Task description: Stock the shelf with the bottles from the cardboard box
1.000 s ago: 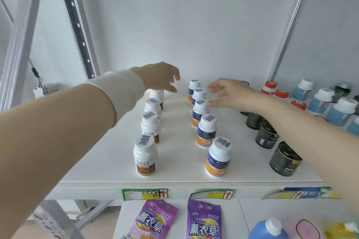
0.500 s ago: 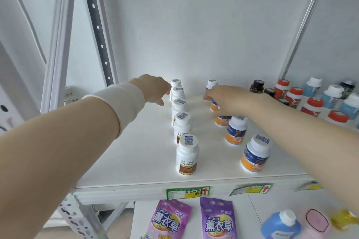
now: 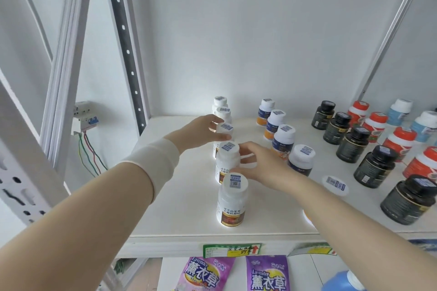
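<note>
A row of white bottles with brown labels runs front to back on the white shelf [image 3: 179,208]. My left hand [image 3: 201,132] wraps the third white bottle [image 3: 225,127] from the left, thumb under its cap. From the right, my right hand [image 3: 257,168] cups the second white bottle [image 3: 226,160], thumb and fingers touching it. The front white bottle [image 3: 233,198] stands free. To the right runs a row of blue-and-orange labelled bottles [image 3: 283,139]; my right arm partly hides its front one. No cardboard box is in view.
Black bottles [image 3: 376,165], red-capped bottles [image 3: 399,139] and pale blue bottles [image 3: 400,111] fill the shelf's right side. A dark shelf upright [image 3: 123,42] and a breaker box with wires [image 3: 85,116] stand at the left. Purple lavender pouches [image 3: 267,274] lie on the lower shelf.
Both hands have drawn back from the rear of the rows. My right hand crossed from the blue-and-orange row to the white row, and my left hand closed on a white bottle.
</note>
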Action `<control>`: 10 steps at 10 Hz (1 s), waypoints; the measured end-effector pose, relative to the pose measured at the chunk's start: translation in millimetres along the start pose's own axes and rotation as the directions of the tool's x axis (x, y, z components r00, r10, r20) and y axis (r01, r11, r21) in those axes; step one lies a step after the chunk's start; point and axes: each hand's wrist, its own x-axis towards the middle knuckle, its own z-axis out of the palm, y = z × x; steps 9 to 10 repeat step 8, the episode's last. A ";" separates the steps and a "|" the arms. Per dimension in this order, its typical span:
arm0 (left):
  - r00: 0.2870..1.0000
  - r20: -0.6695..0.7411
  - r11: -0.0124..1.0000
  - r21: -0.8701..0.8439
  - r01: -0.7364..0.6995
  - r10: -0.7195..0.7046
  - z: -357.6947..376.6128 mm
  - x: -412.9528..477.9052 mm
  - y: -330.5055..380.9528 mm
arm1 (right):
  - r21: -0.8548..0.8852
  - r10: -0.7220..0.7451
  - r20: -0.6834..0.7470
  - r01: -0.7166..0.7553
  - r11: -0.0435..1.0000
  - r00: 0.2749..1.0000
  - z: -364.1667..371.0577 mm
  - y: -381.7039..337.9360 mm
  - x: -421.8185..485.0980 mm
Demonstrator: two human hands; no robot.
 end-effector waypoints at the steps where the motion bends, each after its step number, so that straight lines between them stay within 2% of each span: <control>1: 0.999 -0.029 0.996 -0.080 -0.031 0.028 6.7 3.4 -7.6 | 0.074 -0.002 -0.037 0.005 0.997 0.999 6.3 4.8 2.3; 3: 0.998 -0.058 0.970 -0.242 -0.038 0.024 12.3 3.2 -12.0 | 0.174 0.003 -0.085 0.012 0.985 0.996 12.9 12.4 6.6; 5: 0.999 -0.025 0.967 -0.251 -0.046 0.042 8.9 4.7 -10.0 | 0.251 -0.009 -0.096 0.033 0.967 0.995 15.1 15.1 7.0; 6: 0.999 -0.016 0.966 -0.255 -0.049 0.047 10.2 7.8 -13.9 | 0.232 -0.007 -0.094 0.029 0.972 0.996 15.5 14.9 7.9; 8: 1.000 0.021 0.994 -0.106 -0.020 0.022 4.6 2.9 -5.9 | 0.049 0.043 -0.040 -0.041 0.998 0.998 3.2 4.8 1.4; 10: 1.000 0.021 0.994 -0.106 -0.020 0.022 4.6 2.9 -5.9 | 0.049 0.043 -0.040 -0.041 0.998 0.998 3.2 4.8 1.4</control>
